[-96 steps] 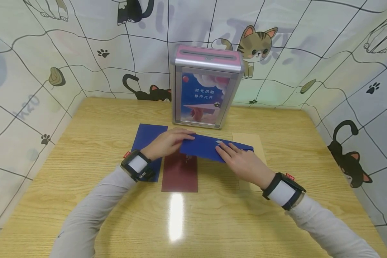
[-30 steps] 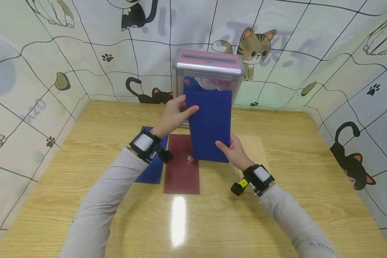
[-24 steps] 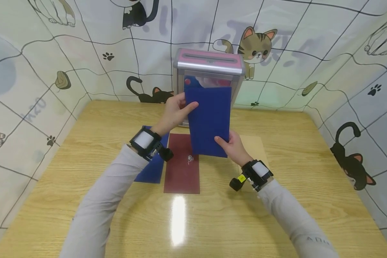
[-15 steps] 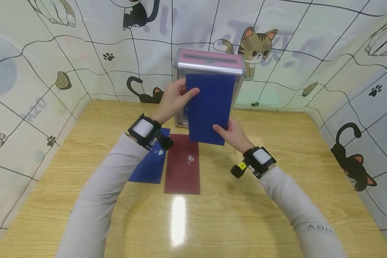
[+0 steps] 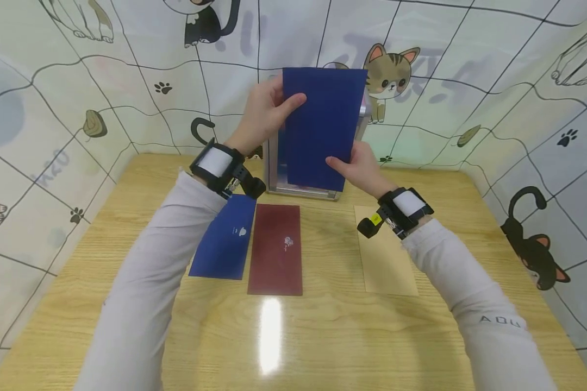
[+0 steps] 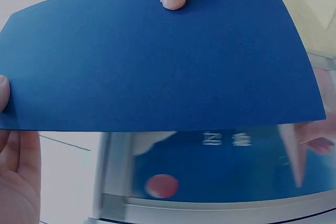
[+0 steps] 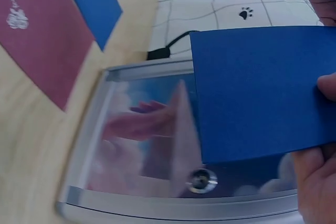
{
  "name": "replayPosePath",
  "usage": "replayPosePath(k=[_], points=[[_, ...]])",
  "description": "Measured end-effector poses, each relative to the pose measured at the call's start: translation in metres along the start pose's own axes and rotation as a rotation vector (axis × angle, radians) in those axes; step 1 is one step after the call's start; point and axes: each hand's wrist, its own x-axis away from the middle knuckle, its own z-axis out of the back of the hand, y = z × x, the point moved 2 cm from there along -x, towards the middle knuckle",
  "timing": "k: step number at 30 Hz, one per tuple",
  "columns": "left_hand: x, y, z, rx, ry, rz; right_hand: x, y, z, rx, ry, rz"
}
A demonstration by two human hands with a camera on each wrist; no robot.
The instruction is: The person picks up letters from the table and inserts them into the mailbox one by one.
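A blue envelope (image 5: pixel 323 125) is held upright between both hands, its plain face toward me. My left hand (image 5: pixel 264 114) pinches its left edge near the top, thumb across the front. Lower down, my right hand (image 5: pixel 362 167) grips the right edge, thumb also in front. Behind it stands a silver-framed mailbox (image 5: pixel 274 174); the envelope hides its pink slotted top and most of its door in the head view. In the right wrist view, the mailbox door's round lock (image 7: pixel 202 181) shows just below the envelope.
On the wooden table (image 5: pixel 332 331) lie another blue envelope (image 5: pixel 225 244), a maroon envelope (image 5: pixel 274 266) with a silvery print, and a cream envelope (image 5: pixel 388 266) under the right wrist. A cat-patterned backdrop (image 5: pixel 469 98) surrounds the table's back and sides.
The envelope was tilted low over the table at first, then stood upright. Both hands have since raised it in front of the mailbox until it covers the box's top.
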Motion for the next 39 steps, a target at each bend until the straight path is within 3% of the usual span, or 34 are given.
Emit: replayPosePath(k=[5,8,16,27,31,37,39], points=[[-0.015,0.010,0.009,0.051,-0.001,0.043,-0.016,-0.011,0.011,0.008,0.003,-0.032],[-0.022,0.016,0.014,0.064,0.019,0.009,-0.023,-0.018,0.017,0.001,-0.006,-0.056],[-0.044,0.029,0.024,0.026,0.009,0.052,-0.039,-0.034,0.031,-0.024,0.016,-0.057],[-0.065,0.048,0.035,-0.029,0.074,0.104,-0.058,-0.052,0.048,-0.023,0.069,-0.071],[-0.069,0.050,0.037,-0.060,0.091,0.129,-0.059,-0.054,0.051,-0.044,0.051,-0.050],[-0.075,0.049,0.041,-0.139,0.108,0.184,-0.058,-0.052,0.055,-0.174,-0.038,0.056],[-0.077,0.049,0.044,-0.200,0.114,0.204,-0.056,-0.054,0.059,-0.150,-0.071,0.091]])
